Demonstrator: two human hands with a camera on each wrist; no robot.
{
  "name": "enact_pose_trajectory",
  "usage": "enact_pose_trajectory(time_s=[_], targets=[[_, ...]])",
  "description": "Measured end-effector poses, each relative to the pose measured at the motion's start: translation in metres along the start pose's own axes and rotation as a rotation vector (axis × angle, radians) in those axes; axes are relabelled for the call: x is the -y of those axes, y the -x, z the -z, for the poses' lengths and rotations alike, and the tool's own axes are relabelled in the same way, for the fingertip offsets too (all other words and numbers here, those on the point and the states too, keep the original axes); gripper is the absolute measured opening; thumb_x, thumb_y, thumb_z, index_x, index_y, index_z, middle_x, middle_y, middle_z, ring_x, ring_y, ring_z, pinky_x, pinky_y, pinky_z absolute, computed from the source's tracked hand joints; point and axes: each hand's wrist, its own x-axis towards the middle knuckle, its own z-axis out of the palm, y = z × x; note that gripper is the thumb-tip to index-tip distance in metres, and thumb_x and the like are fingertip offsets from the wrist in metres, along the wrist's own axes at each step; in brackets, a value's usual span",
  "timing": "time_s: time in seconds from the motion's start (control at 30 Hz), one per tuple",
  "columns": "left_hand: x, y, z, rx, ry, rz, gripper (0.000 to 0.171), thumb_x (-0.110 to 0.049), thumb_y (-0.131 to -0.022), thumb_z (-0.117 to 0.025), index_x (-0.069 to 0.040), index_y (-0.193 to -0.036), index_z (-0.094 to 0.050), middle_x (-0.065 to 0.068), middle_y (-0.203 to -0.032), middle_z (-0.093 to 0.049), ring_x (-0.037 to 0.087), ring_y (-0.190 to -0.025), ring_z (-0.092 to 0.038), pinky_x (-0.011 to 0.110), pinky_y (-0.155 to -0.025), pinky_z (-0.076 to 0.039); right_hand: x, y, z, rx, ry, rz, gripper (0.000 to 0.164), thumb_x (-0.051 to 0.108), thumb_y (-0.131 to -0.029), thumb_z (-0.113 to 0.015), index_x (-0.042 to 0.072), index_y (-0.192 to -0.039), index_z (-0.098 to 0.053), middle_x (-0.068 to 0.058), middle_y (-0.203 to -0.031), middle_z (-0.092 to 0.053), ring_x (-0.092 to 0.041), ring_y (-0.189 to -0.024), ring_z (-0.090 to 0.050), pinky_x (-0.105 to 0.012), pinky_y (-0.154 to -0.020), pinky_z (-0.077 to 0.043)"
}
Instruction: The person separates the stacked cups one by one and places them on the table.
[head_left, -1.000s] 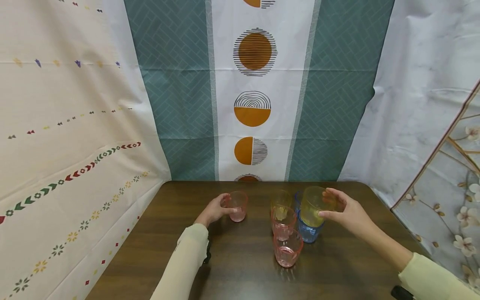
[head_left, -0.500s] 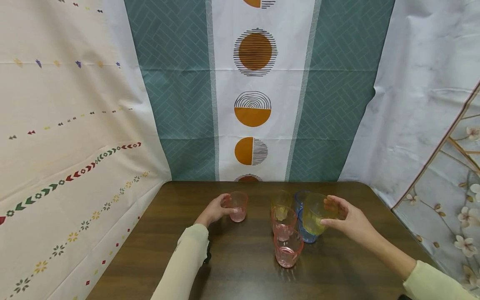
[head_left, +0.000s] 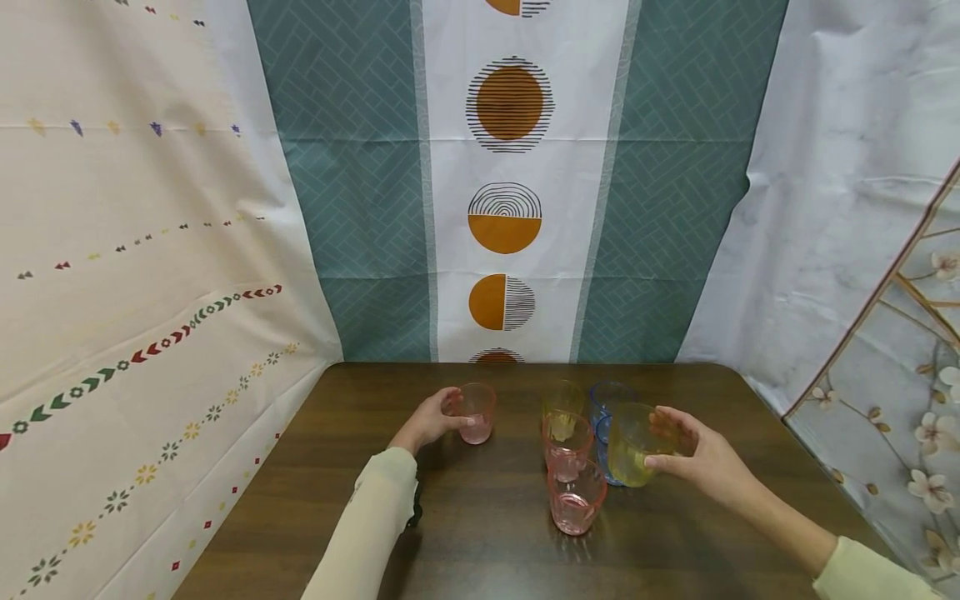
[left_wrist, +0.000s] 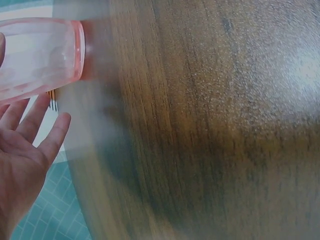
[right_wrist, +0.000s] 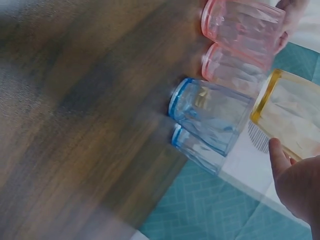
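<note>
My left hand (head_left: 429, 421) holds a pink tumbler (head_left: 480, 417) at the back left of the dark wooden table, thumb on the near side, fingers behind. In the left wrist view the pink tumbler (left_wrist: 42, 57) stands with its base on the wood. My right hand (head_left: 708, 458) grips a yellow tumbler (head_left: 628, 458) by its right side. Seen from the right wrist, this yellow tumbler (right_wrist: 292, 112) is held above the table, its base near the rim of a blue tumbler (right_wrist: 212, 117). In the head view it partly covers the nearer blue tumbler (head_left: 603, 458).
Left of the blue tumblers, two pink tumblers (head_left: 576, 504) stand one before the other, with another yellow tumbler (head_left: 561, 398) behind them. A second blue tumbler (head_left: 609, 394) stands farther back. Patterned cloths (head_left: 360, 208) hang behind the table (head_left: 480, 533) and at both sides.
My right hand has lowered the yellow tumbler and brought it nearer to me, from over the front blue tumbler to in front of it. The left hand and its pink tumbler stay put.
</note>
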Motion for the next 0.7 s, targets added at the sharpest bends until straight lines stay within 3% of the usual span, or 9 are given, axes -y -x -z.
enact_pose_trajectory(time_s=[0.2, 0.3, 0.4, 0.63, 0.7], targets=[[-0.001, 0.001, 0.001, -0.001, -0.007, 0.015, 0.077, -0.031, -0.084, -0.080, -0.010, -0.148, -0.042, 0.012, -0.149, -0.047, 0.032, -0.141, -0.038, 0.054, -0.113, -0.031, -0.007, 0.005, -0.003, 0.017, -0.004, 0.001, 0.082, 0.023, -0.086, -0.079, -0.008, -0.147, -0.034, -0.027, -0.140, -0.051, -0.045, -0.127, -0.049, -0.031, -0.092, -0.052], [-0.001, 0.001, 0.001, -0.004, -0.014, 0.012, 0.077, -0.031, -0.084, -0.080, -0.009, -0.147, -0.042, 0.012, -0.149, -0.047, 0.032, -0.141, -0.038, 0.054, -0.113, -0.031, -0.012, 0.008, -0.005, 0.018, -0.010, 0.000, 0.082, 0.023, -0.086, -0.079, -0.008, -0.147, -0.034, -0.026, -0.139, -0.052, -0.044, -0.127, -0.049, -0.022, -0.092, -0.050], [-0.002, 0.001, 0.001, -0.008, -0.023, 0.007, 0.077, -0.031, -0.084, -0.081, -0.010, -0.147, -0.043, 0.012, -0.149, -0.048, 0.033, -0.140, -0.038, 0.055, -0.112, -0.031, -0.017, 0.011, -0.007, 0.020, -0.027, 0.008, 0.080, 0.020, -0.086, -0.079, -0.010, -0.146, -0.035, -0.028, -0.139, -0.052, -0.045, -0.126, -0.049, -0.021, -0.092, -0.049], [-0.003, 0.003, 0.002, -0.005, -0.018, 0.012, 0.076, -0.031, -0.085, -0.080, -0.010, -0.147, -0.043, 0.012, -0.149, -0.047, 0.033, -0.140, -0.039, 0.055, -0.112, -0.032, -0.027, 0.018, -0.016, 0.038, -0.040, 0.006, 0.080, 0.016, -0.085, -0.079, -0.011, -0.145, -0.034, -0.032, -0.136, -0.051, -0.048, -0.123, -0.051, -0.045, -0.092, -0.052], [-0.003, 0.003, 0.002, -0.002, -0.018, 0.011, 0.076, -0.031, -0.085, -0.080, -0.010, -0.147, -0.043, 0.013, -0.149, -0.047, 0.033, -0.140, -0.039, 0.055, -0.112, -0.032, -0.030, 0.019, -0.018, 0.041, -0.042, -0.001, 0.081, 0.016, -0.085, -0.080, -0.011, -0.145, -0.034, -0.032, -0.137, -0.051, -0.048, -0.123, -0.051, -0.046, -0.092, -0.052]])
